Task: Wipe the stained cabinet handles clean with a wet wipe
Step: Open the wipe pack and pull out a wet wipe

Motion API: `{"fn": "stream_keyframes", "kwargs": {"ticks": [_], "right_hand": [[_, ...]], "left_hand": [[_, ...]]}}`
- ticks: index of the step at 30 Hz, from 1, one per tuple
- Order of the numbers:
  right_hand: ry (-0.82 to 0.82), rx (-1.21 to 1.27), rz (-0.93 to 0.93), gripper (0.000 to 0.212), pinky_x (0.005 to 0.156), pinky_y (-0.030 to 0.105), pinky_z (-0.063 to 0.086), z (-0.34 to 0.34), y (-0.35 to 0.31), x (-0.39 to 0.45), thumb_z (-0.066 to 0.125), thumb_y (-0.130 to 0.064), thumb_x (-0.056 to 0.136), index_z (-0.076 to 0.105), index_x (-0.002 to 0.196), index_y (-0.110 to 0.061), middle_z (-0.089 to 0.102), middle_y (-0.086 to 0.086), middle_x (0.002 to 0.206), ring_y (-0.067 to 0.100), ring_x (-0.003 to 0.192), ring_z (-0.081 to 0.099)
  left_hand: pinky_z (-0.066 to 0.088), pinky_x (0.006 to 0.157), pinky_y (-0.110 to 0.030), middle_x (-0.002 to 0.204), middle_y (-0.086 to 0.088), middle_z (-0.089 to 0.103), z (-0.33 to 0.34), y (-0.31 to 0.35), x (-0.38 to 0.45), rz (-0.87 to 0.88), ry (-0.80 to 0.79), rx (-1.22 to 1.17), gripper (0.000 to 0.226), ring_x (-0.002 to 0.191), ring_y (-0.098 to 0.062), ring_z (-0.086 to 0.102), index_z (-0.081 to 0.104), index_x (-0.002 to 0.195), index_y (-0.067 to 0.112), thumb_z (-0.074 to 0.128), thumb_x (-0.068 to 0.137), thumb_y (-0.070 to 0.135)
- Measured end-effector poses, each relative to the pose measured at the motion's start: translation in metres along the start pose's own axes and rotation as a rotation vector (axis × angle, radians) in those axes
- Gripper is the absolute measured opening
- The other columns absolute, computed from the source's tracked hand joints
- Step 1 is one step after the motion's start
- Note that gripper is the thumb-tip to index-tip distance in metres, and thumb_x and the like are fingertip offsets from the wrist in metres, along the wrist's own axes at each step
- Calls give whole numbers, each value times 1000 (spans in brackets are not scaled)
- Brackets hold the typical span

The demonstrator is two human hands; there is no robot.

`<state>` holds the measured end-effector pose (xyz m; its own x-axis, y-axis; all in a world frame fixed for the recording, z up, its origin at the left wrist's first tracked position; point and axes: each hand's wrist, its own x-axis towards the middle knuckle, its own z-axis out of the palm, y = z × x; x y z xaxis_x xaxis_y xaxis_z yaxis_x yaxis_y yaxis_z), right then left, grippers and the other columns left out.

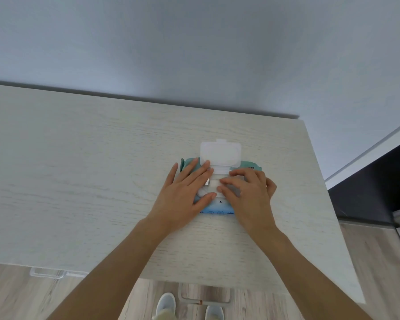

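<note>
Pressing soft teal wipe pack (219, 205) flat: left hand (185, 192) | right hand (247, 192) grip pinching white wipe (214, 183) | rigid lid (220, 153) open

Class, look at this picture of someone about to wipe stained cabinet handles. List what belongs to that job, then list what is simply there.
Belongs to the job:
wet wipe pack, flip lid open
left hand, pressing flat on the pack
right hand, fingers curled at the pack's opening
stained cabinet handle
clear cabinet handle

Simply there:
cabinet top
wall
shoes
wood floor
</note>
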<state>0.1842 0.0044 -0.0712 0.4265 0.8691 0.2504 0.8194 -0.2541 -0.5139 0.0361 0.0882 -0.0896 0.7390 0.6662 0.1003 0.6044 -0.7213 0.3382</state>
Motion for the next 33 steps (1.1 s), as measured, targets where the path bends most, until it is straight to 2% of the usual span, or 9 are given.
{"fn": "stream_keyframes", "kwargs": {"ticks": [7,12,17,20,22,24,28,30,33], "right_hand": [[-106,-47,-103,8,82,24,18,-1,-6,17,66,-20,86,68,79,-16,60,-4,87,15,89,50],[-157,-140,-208,9,85,33,33,1,-4,16,59,-13,90,62,82,-10,58,4,88,20,87,51],[-123,214,35,16,82,35,43,-3,-2,14,48,-9,96,49,83,-18,49,-7,86,15,84,47],[-132,257,43,14,74,39,51,-7,-4,14,42,-14,98,48,88,-21,51,-9,82,16,80,52],[-107,213,-30,10,71,32,52,-8,-6,12,46,-19,98,53,104,-20,54,-10,87,11,78,54],[-69,148,-121,21,70,26,51,-9,-9,10,55,-23,94,59,114,-18,57,-6,94,10,77,54],[-82,113,-195,14,70,24,48,-5,-12,11,65,-9,86,72,98,-4,63,8,86,16,75,56],[-62,146,-138,11,72,12,40,-5,-13,12,64,-5,86,72,93,-2,65,8,85,14,74,55],[77,334,112,8,69,3,39,-10,-12,14,63,-8,87,71,87,-11,66,-1,83,5,73,55]], "left_hand": [[-7,117,-26,150,25,4,3,0,1,-10,30,-110,64,139,8,-13,19,147,34,30,89,61],[-2,120,-31,150,24,7,2,0,1,4,36,-125,64,140,6,-9,22,147,32,35,90,59],[-3,119,-27,149,27,6,1,0,1,-5,37,-154,63,138,11,-11,25,147,32,39,91,56],[-3,119,-26,149,27,7,1,0,2,-5,43,-167,63,138,11,-10,26,147,32,42,91,56],[-3,118,-26,149,26,8,2,0,2,-4,47,-174,63,138,10,-9,27,147,31,45,91,54],[-2,118,-27,148,26,10,2,0,2,-3,53,-186,63,138,10,-8,28,147,30,47,91,53],[-1,119,-27,148,27,8,2,0,2,-13,38,-186,64,137,11,-10,27,147,30,47,91,54],[-3,118,-26,147,29,6,2,0,2,-20,32,-176,64,136,13,-11,26,147,32,46,91,54],[-5,117,-24,146,30,6,2,-1,3,-28,39,-177,65,135,15,-12,26,147,34,47,90,55]]}}
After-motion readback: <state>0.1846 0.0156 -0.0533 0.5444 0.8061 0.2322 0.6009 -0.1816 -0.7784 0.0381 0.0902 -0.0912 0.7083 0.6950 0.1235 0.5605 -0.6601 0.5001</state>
